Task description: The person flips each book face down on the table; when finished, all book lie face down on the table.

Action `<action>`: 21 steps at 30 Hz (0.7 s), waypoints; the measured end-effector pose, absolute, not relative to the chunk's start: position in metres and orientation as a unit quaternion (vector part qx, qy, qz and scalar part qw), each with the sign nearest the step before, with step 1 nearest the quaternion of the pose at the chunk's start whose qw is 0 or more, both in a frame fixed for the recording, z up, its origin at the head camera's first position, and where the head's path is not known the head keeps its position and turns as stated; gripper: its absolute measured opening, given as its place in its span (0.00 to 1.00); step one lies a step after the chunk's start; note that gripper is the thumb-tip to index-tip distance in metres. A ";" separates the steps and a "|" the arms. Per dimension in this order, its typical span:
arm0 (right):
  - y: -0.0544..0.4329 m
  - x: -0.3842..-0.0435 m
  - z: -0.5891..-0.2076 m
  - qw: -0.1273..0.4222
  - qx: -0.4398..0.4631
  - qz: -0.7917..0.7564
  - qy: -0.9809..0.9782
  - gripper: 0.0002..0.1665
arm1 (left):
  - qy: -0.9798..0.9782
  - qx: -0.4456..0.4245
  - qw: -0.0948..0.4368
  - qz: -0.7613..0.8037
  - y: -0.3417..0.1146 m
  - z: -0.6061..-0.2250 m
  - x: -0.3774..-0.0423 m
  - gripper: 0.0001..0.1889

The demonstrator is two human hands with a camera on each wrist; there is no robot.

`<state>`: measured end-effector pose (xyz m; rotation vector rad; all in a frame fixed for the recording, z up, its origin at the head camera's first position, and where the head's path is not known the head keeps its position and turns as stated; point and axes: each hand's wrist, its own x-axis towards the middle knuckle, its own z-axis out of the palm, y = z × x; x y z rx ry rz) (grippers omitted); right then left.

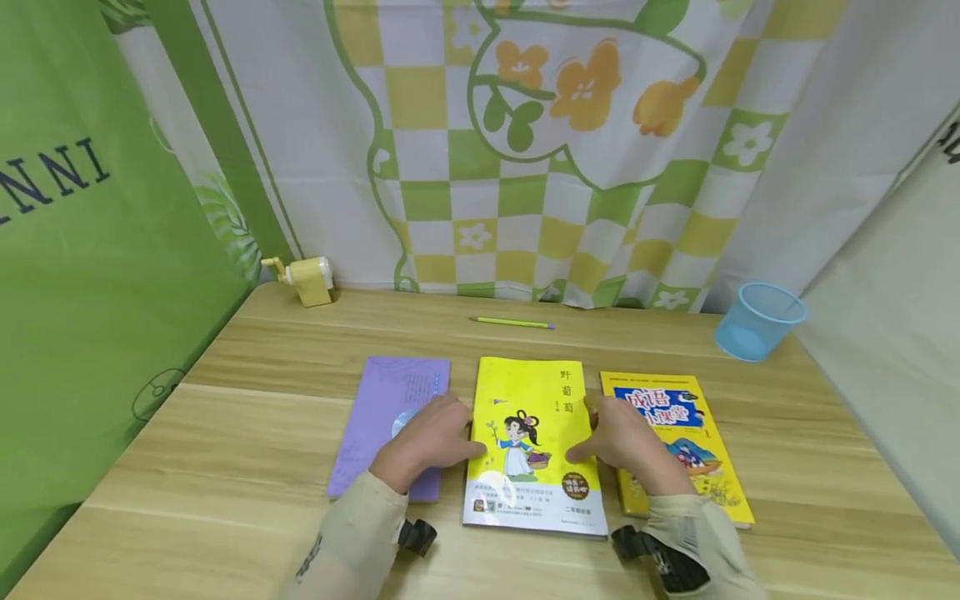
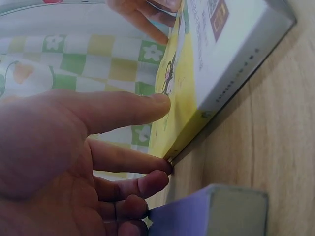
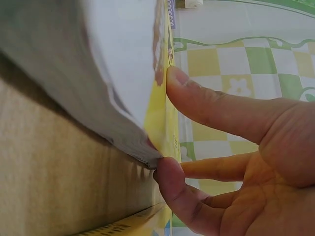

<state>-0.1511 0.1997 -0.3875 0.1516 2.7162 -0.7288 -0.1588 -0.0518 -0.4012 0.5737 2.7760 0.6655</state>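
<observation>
A yellow picture-cover book (image 1: 525, 392) lies face up on the wooden table between both hands. At its left edge, my left hand (image 1: 438, 433) has the thumb over the cover, and the index fingertip meets the spine side in the left wrist view. My right hand (image 1: 622, 437) pinches the opposite edge, thumb on the cover and a bent finger at the page edges (image 3: 125, 130). Beneath the left hand's other fingers is a purple book (image 1: 360, 433). Another yellow book with a blue title panel (image 1: 712, 450) lies partly hidden under the right hand and wrist.
Behind the books lies a green pencil (image 1: 513, 322). A yellow hand-crank pencil sharpener (image 1: 309, 282) stands at the back left, a blue mesh bin (image 1: 757, 323) at the back right. Patterned curtain (image 1: 540, 167) hangs along the table's far edge.
</observation>
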 end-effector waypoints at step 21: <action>0.205 -0.154 -0.388 0.170 0.048 -0.259 0.950 0.54 | 0.871 0.132 0.184 0.436 -0.051 -0.402 -0.159 0.11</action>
